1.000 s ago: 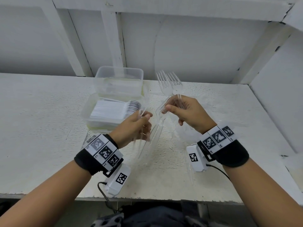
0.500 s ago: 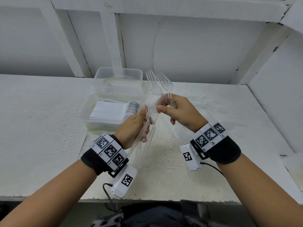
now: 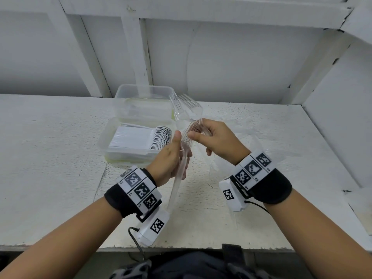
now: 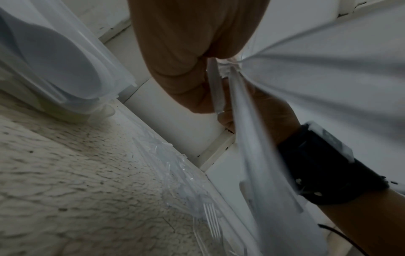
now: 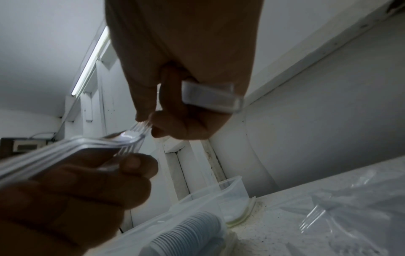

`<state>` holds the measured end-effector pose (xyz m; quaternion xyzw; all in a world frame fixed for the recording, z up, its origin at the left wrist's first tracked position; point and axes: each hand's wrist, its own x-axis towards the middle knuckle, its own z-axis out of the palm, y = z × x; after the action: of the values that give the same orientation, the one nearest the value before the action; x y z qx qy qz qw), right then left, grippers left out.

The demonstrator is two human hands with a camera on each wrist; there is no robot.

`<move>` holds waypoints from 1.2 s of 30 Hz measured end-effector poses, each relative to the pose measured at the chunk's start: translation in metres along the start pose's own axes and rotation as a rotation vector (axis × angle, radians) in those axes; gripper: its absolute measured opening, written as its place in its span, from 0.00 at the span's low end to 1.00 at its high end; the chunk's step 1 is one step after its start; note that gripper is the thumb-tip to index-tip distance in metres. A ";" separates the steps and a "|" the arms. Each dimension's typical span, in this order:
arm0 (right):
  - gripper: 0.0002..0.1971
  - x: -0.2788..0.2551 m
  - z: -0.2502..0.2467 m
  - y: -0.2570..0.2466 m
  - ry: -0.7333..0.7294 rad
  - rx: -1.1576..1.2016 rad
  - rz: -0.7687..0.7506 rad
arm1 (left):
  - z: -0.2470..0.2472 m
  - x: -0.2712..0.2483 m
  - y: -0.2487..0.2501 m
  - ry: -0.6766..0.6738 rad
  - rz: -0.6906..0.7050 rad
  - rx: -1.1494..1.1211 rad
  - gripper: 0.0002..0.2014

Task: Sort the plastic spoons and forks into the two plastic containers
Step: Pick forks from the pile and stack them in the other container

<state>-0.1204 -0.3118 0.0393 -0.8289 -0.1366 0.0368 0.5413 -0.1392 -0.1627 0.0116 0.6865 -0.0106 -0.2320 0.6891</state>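
My left hand [image 3: 171, 160] clamped a stack of clear forks [image 3: 182, 156] above the worktop [image 3: 50, 158]; my right hand [image 3: 217, 141] pinched more forks [image 3: 186, 109], beside the spoon-filled container [image 3: 104, 135].

The head view is bright and evenly lit, with soft, faint shadows on the rough white bench [image 3: 60, 158] and straight beams bowed near the edges. Both wrist views are dim and grainy. A long ceiling strip light [image 5: 91, 60] glares; nearby clear plastic is motion-blurred.
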 end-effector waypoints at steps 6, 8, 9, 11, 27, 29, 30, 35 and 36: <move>0.04 -0.002 -0.002 0.001 0.014 -0.030 0.016 | -0.002 0.003 -0.003 0.086 0.036 -0.023 0.29; 0.04 -0.003 -0.006 0.001 0.049 -0.008 0.014 | -0.006 0.002 -0.003 0.123 0.037 -0.104 0.23; 0.04 -0.004 -0.009 0.001 0.062 0.017 0.012 | -0.009 0.002 -0.003 0.135 0.043 -0.135 0.20; 0.05 -0.004 -0.016 0.000 0.085 0.063 0.008 | -0.012 0.000 -0.002 0.154 0.053 -0.144 0.14; 0.05 0.006 -0.014 0.003 0.100 0.128 -0.027 | -0.007 -0.016 0.001 -0.145 -0.114 -0.141 0.20; 0.05 0.007 -0.014 0.005 0.094 0.121 -0.034 | -0.007 -0.017 -0.001 -0.155 -0.097 -0.129 0.24; 0.04 0.007 -0.014 0.005 0.090 0.111 -0.035 | -0.007 -0.018 -0.002 -0.160 -0.095 -0.144 0.27; 0.05 0.006 -0.009 0.009 0.083 0.071 -0.024 | -0.004 -0.019 0.002 -0.223 -0.082 -0.160 0.26; 0.06 0.005 -0.007 0.010 0.087 0.074 -0.020 | -0.004 -0.019 0.003 -0.230 -0.079 -0.153 0.25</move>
<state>-0.1119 -0.3205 0.0334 -0.8078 -0.1200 0.0005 0.5772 -0.1539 -0.1529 0.0196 0.6006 -0.0447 -0.3361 0.7241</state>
